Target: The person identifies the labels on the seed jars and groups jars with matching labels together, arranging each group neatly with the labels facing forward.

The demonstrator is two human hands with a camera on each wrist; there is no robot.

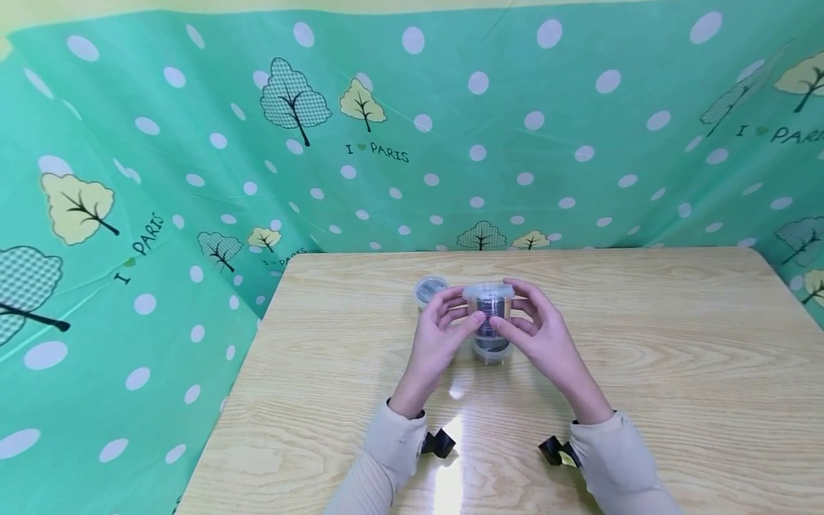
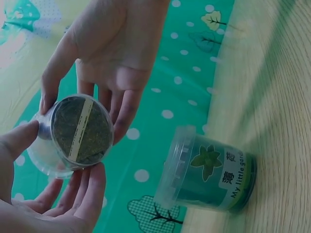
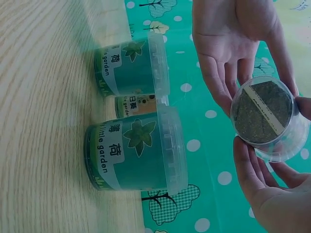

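My left hand and right hand together grip a clear plastic tub with a lid, fingers round its sides and both thumbs on its near face. Dark, soil-like contents fill part of it. Its round base, crossed by a pale printed strip, faces the wrist cameras. Just below it in the head view, a second tub stands on the table, partly hidden by the held one. Behind my left fingers stands another lidded tub.
In the right wrist view, two upright tubs carry green "My little garden" labels with a leaf picture. An orange-labelled tub shows between them. The wood-grain table meets a green dotted cloth at its back and left.
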